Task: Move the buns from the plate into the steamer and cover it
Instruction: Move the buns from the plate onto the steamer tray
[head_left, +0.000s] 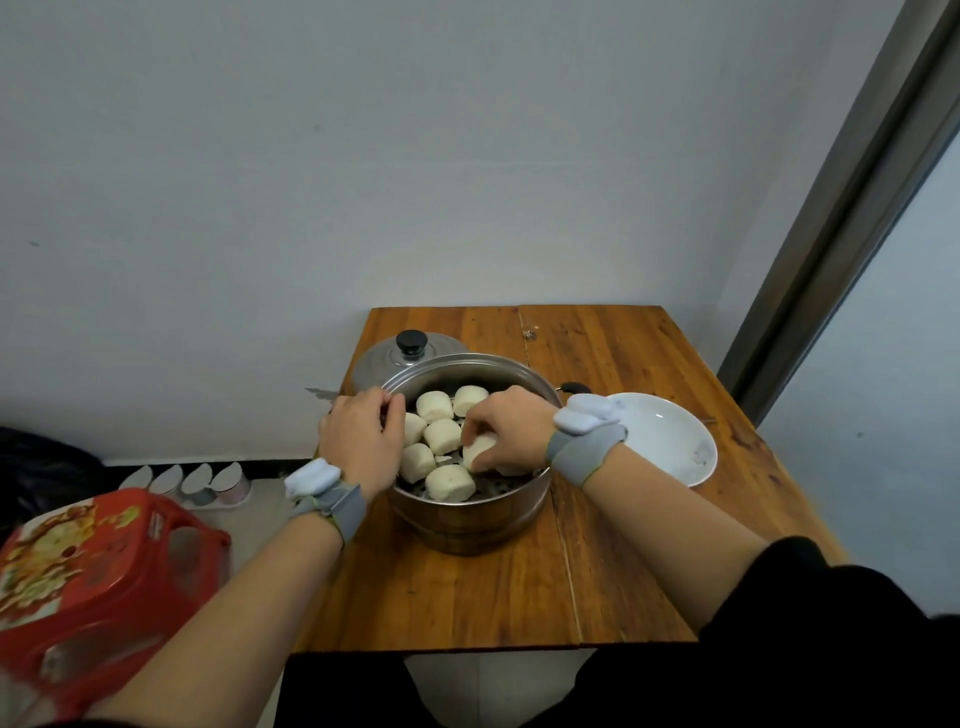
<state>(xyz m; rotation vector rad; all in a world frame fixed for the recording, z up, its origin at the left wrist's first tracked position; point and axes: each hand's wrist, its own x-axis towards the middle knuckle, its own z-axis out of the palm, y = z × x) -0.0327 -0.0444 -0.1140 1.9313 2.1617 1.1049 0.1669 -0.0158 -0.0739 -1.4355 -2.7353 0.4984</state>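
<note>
A round steel steamer (467, 519) stands on the wooden table with several white buns (441, 434) inside on its perforated tray. My right hand (506, 428) is inside the steamer, fingers closed on one white bun (478, 451) near the right side. My left hand (361, 434) grips the steamer's left rim. The white plate (660, 436) sits to the right of the steamer with no buns on it. The steel lid (384, 358) with a black knob lies behind the steamer at the left.
The wooden table (597, 571) ends close to the steamer's left side. A red plastic stool (98, 561) stands on the floor at the left. Several small cups (187, 483) line the floor by the wall. A wall rises right behind the table.
</note>
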